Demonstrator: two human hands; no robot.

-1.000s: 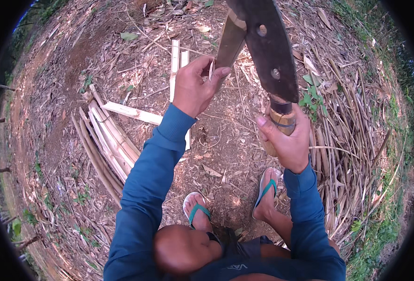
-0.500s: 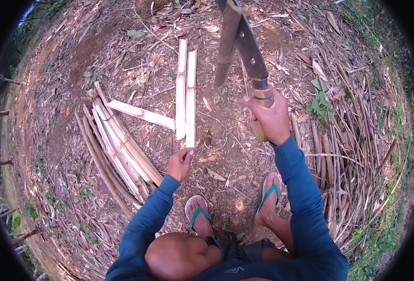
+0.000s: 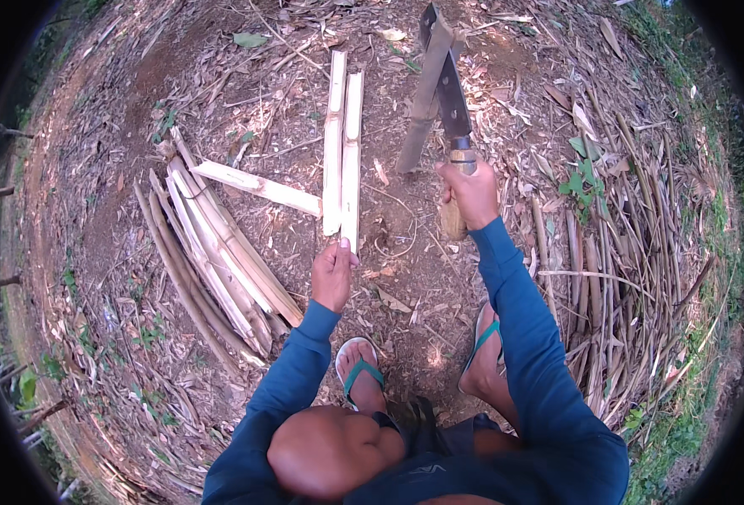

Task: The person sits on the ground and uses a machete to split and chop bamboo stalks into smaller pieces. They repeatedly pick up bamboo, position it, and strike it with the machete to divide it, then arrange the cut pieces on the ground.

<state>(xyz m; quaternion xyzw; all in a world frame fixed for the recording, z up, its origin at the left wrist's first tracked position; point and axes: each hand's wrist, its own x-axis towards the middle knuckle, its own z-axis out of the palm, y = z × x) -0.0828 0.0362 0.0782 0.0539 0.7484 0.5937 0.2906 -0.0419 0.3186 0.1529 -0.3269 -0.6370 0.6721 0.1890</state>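
My right hand point(image 3: 473, 195) is wrapped round the wooden handle of a machete point(image 3: 453, 101), its dark blade pointing away from me. Crossing the blade is a brownish split bamboo piece point(image 3: 426, 97), apparently caught on it. Low in front of me, my left hand point(image 3: 333, 273) pinches the near end of a pale split bamboo strip point(image 3: 351, 160). Close along that strip's left side lies a second pale strip point(image 3: 333, 143). A third strip point(image 3: 258, 184) slants across the ground, its right end by the second one.
At left lies a bundle of split bamboo point(image 3: 220, 244). A large heap of thin sticks point(image 3: 616, 286) spreads at right, with a green-leaved plant point(image 3: 585, 183) beside it. My sandalled feet point(image 3: 361, 374) stand close behind the work. Dry leaves and chips litter the soil.
The machete and the bamboo piece on it have come lower, so the blade's far end now shows. My left hand has moved forward, and the pinched strip sits slightly farther from me.
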